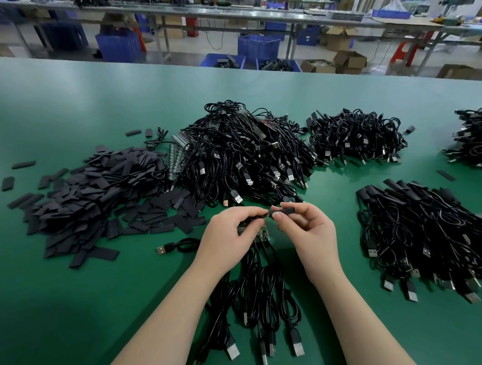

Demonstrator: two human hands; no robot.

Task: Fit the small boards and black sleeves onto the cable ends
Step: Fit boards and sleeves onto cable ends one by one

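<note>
Sleeving step underway: right hand (306, 226) pinching black sleeve (284, 209), left hand (231, 227) gripping small boards (258, 234) on cable ends above bench (71, 275) (cables (257, 298) trailing toward body). Next, likely: aligning sleeve mouth with board end, sliding on.

Both my bare forearms reach forward from the bottom edge and draw together. My left hand (232, 228) has its fingers curled in a pinch, knuckles up. My right hand (306, 227) faces it, thumb and forefinger pinched, fingertips of both hands almost touching.
</note>
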